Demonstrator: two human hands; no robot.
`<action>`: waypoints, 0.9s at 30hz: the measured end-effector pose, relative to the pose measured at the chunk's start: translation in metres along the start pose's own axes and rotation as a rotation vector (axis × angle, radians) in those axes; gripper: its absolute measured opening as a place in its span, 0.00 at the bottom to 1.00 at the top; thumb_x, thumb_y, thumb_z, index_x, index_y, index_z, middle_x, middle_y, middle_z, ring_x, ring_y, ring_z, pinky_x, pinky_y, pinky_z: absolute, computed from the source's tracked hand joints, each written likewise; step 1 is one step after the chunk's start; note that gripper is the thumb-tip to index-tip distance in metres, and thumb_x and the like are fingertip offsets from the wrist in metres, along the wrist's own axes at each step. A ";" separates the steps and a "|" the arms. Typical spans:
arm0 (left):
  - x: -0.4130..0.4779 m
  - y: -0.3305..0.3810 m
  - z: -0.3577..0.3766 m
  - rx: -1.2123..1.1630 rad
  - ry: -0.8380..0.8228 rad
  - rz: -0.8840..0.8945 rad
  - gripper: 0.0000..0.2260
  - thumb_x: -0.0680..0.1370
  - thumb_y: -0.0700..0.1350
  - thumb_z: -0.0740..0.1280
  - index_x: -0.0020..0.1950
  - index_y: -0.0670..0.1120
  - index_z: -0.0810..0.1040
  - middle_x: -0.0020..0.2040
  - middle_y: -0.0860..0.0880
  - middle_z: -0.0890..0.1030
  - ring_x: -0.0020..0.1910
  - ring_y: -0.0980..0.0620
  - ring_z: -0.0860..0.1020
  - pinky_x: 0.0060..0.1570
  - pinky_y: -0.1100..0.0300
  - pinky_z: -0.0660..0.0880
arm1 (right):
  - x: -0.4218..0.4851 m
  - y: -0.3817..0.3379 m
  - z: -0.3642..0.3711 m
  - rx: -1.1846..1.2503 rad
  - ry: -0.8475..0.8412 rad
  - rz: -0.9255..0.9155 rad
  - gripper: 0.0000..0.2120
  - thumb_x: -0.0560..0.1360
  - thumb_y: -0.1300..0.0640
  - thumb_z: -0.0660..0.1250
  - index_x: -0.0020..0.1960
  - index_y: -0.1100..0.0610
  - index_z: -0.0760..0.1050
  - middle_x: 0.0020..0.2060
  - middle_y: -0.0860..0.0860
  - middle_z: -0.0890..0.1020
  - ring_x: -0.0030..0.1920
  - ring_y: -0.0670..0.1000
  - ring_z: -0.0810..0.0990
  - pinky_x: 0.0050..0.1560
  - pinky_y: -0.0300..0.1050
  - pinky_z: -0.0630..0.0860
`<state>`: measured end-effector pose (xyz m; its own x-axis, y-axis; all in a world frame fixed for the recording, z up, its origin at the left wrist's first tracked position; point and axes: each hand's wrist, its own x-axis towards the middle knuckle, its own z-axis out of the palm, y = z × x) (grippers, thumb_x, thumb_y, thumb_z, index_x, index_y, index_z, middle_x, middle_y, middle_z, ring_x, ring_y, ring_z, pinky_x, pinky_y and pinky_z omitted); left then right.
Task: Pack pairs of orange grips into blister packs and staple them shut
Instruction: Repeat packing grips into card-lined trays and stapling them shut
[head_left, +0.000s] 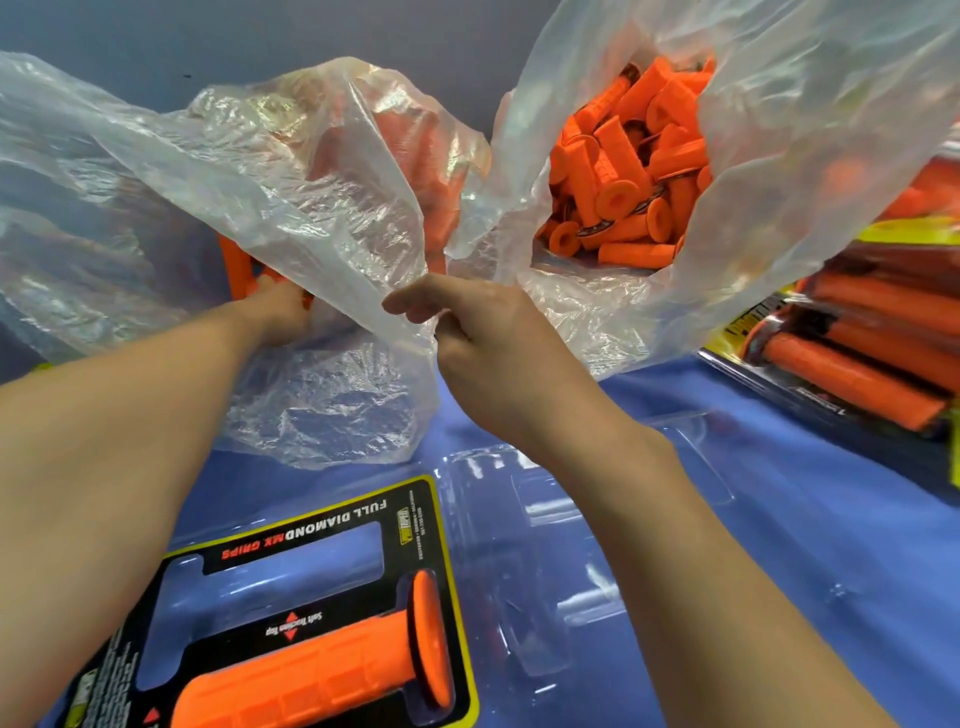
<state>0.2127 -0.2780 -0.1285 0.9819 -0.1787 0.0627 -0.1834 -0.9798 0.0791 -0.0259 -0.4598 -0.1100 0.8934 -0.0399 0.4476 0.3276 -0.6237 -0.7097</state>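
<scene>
An open blister pack (332, 525) lies near me with its black-and-yellow card, and its clear half (561, 525) is folded out to the right. One orange grip (311, 670) sits in the pack's lower cavity. My left hand (283, 314) reaches into the left plastic bag (270, 171) and holds an orange grip (236, 265); the film hides most of its fingers. My right hand (483, 338) pinches that bag's edge and holds it up. A second plastic bag (810, 156) at the back right is open, with several loose orange grips (623, 176) inside.
A pile of packed blister packs (862, 338) with orange grips stands at the right edge. Everything rests on a blue table cover (779, 519). A grey wall rises behind the bags.
</scene>
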 end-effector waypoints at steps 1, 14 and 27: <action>-0.002 0.000 -0.001 -0.049 0.015 0.039 0.15 0.81 0.36 0.60 0.64 0.27 0.70 0.64 0.27 0.72 0.64 0.29 0.70 0.63 0.41 0.67 | 0.000 0.000 0.000 -0.005 -0.004 -0.001 0.22 0.77 0.68 0.55 0.62 0.53 0.80 0.56 0.52 0.82 0.59 0.52 0.78 0.59 0.50 0.73; -0.018 -0.022 -0.016 -0.335 0.213 -0.039 0.06 0.77 0.32 0.62 0.42 0.39 0.75 0.37 0.44 0.75 0.34 0.47 0.72 0.38 0.54 0.68 | -0.001 -0.006 0.008 -0.041 -0.019 -0.029 0.23 0.76 0.68 0.55 0.62 0.52 0.79 0.56 0.52 0.81 0.59 0.52 0.77 0.60 0.52 0.73; -0.073 -0.032 -0.076 -1.380 0.223 -0.295 0.16 0.80 0.30 0.53 0.39 0.48 0.66 0.36 0.49 0.70 0.32 0.56 0.67 0.28 0.64 0.65 | -0.010 -0.021 0.014 -0.139 -0.100 -0.061 0.23 0.77 0.68 0.55 0.62 0.49 0.79 0.56 0.49 0.80 0.59 0.53 0.76 0.59 0.52 0.73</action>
<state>0.1435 -0.2263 -0.0596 0.9875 0.1571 0.0156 -0.0022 -0.0854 0.9963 -0.0372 -0.4350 -0.1074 0.9018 0.0748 0.4256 0.3423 -0.7248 -0.5978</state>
